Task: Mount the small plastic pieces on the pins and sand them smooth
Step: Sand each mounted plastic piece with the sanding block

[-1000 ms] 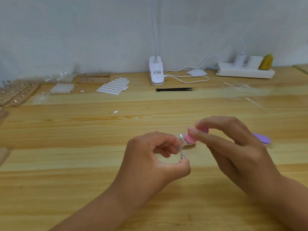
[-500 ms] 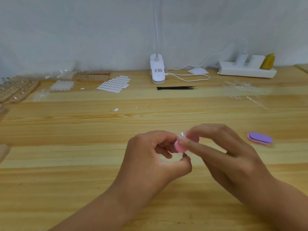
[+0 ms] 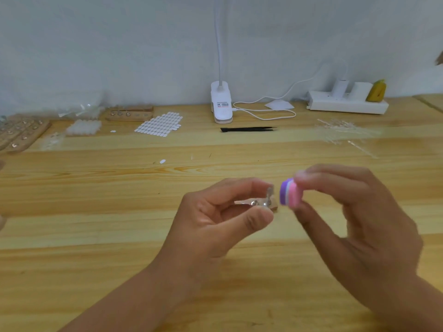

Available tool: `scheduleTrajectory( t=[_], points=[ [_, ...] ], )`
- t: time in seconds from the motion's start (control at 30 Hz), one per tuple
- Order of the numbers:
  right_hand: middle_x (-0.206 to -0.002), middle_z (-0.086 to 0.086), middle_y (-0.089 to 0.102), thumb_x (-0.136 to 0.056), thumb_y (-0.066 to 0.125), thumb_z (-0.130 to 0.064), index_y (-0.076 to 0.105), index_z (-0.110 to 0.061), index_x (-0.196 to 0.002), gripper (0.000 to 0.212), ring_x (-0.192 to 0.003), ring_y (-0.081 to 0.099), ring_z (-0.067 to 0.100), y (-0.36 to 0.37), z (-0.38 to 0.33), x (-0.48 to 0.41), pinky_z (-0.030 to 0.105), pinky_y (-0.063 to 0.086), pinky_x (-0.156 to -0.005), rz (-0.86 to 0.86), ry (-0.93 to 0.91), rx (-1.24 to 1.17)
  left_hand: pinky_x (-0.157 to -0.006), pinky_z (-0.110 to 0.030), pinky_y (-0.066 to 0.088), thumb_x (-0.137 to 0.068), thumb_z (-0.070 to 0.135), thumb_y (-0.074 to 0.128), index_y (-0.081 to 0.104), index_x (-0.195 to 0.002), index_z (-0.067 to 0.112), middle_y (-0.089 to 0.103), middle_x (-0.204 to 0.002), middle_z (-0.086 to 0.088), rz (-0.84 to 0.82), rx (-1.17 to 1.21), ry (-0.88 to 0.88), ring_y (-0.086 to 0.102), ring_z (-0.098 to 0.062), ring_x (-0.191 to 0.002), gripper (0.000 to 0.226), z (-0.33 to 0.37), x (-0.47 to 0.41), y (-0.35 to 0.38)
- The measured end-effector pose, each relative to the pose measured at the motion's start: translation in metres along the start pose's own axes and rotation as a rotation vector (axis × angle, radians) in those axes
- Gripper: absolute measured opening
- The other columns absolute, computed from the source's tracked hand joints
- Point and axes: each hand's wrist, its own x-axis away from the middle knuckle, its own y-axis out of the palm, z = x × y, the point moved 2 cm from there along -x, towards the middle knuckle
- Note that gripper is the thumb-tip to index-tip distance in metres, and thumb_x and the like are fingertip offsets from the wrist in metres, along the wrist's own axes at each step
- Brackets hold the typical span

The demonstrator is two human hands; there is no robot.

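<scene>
My left hand [image 3: 215, 221] pinches a small metal pin [image 3: 269, 194] between forefinger and thumb, just above the wooden table [image 3: 96, 236]. The piece on its tip is blurred. My right hand [image 3: 354, 212] grips a small sanding block [image 3: 290, 194], with purple, white and pink layers, between thumb and fingers. The block sits just right of the pin with a narrow gap between them. Behind my left thumb, part of a small wooden holder [image 3: 251, 204] with a metal pin lies on the table.
Along the back stand a white clip lamp [image 3: 221, 105], black tweezers [image 3: 248, 128], a sheet of white pieces [image 3: 159, 124], wooden pin holders [image 3: 130, 113], a power strip [image 3: 347, 105] and clear plastic sticks [image 3: 345, 130]. One loose white piece [image 3: 162, 161] lies mid-table.
The sanding block, which was against the pin half a second ago, has slid right and off it, and its purple layer now shows. My left hand has hardly moved.
</scene>
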Motion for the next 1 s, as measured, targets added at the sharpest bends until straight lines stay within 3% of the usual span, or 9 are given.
scheduleTrajectory(
  t=[0.13,0.23,0.37,0.47,0.6,0.7,0.77,0.9,1.0],
  points=[
    [-0.105,-0.001,0.065,-0.087,0.071,0.0,0.063,-0.014,-0.112,0.03,-0.108,0.059,0.0,0.001,0.006,0.001,0.009,0.04,-0.097,-0.014,0.011,0.018,-0.08,-0.018,0.051,-0.078,0.011,0.074,0.075,-0.101,0.012,0.068,-0.106,0.0,-0.047,0.043,0.003,0.066,-0.009,-0.094,0.023,-0.002,0.0,0.002],
    [-0.103,-0.008,0.066,-0.089,0.073,-0.007,0.063,-0.019,-0.11,0.026,-0.103,0.061,0.001,0.0,0.008,0.001,0.011,0.042,-0.092,0.028,0.081,-0.028,-0.079,-0.017,0.051,-0.077,0.01,0.077,0.075,-0.101,0.011,0.069,-0.104,-0.001,-0.019,0.041,-0.012,0.067,-0.009,-0.095,0.024,-0.005,-0.002,0.001],
    [-0.105,-0.005,0.064,-0.088,0.074,-0.003,0.065,-0.017,-0.11,0.027,-0.105,0.059,-0.001,0.004,0.003,0.003,0.008,0.04,-0.096,-0.013,-0.022,-0.01,-0.082,-0.018,0.051,-0.079,0.014,0.074,0.074,-0.107,0.012,0.07,-0.106,-0.003,-0.05,0.074,-0.021,0.065,-0.01,-0.097,0.028,-0.007,0.0,0.001],
    [-0.101,-0.01,0.063,-0.088,0.074,-0.006,0.062,-0.018,-0.109,0.027,-0.102,0.058,-0.003,0.002,0.012,0.001,0.007,0.039,-0.092,-0.005,0.077,-0.026,-0.08,-0.017,0.051,-0.078,0.017,0.073,0.075,-0.107,0.014,0.072,-0.102,-0.001,-0.028,0.103,-0.052,0.067,-0.009,-0.096,0.029,-0.008,0.0,-0.001],
    [-0.105,-0.009,0.062,-0.091,0.072,-0.007,0.062,-0.016,-0.112,0.024,-0.107,0.059,0.0,0.003,0.001,0.004,0.011,0.041,-0.096,0.007,-0.045,-0.039,-0.08,-0.017,0.049,-0.081,0.017,0.071,0.073,-0.109,0.014,0.071,-0.101,0.002,-0.082,0.079,-0.044,0.063,-0.007,-0.092,0.028,-0.009,0.001,0.002],
    [-0.1,-0.004,0.064,-0.086,0.073,-0.001,0.061,-0.015,-0.109,0.03,-0.101,0.059,0.001,0.002,0.011,0.002,0.01,0.041,-0.094,-0.011,0.055,-0.004,-0.079,-0.017,0.048,-0.078,0.025,0.076,0.073,-0.109,0.014,0.067,-0.095,0.005,-0.099,0.136,-0.068,0.06,-0.005,-0.086,0.034,-0.008,0.0,0.001],
    [-0.1,-0.013,0.061,-0.088,0.073,-0.003,0.06,-0.018,-0.11,0.03,-0.101,0.058,-0.002,0.0,0.012,0.001,0.01,0.04,-0.092,0.017,0.103,-0.034,-0.076,-0.019,0.048,-0.076,0.033,0.077,0.074,-0.109,0.018,0.068,-0.091,0.007,-0.107,0.164,-0.1,0.06,-0.006,-0.082,0.036,-0.008,-0.001,0.001],
    [-0.11,-0.015,0.055,-0.093,0.069,-0.009,0.057,-0.017,-0.119,0.03,-0.11,0.058,0.0,0.0,-0.003,0.005,0.014,0.042,-0.095,0.002,-0.043,-0.065,-0.071,-0.021,0.049,-0.088,0.021,0.065,0.073,-0.112,0.015,0.068,-0.085,0.002,-0.108,0.169,-0.15,0.057,-0.01,-0.074,0.026,-0.014,-0.001,0.004],
    [-0.11,-0.014,0.055,-0.09,0.07,-0.005,0.057,-0.016,-0.117,0.032,-0.112,0.055,-0.005,-0.002,0.008,0.004,0.011,0.039,-0.096,0.001,-0.013,0.006,-0.068,-0.022,0.05,-0.09,0.018,0.062,0.075,-0.105,0.015,0.072,-0.089,-0.003,-0.072,0.166,-0.149,0.061,-0.011,-0.071,0.02,-0.014,-0.001,0.003]
  ],
)
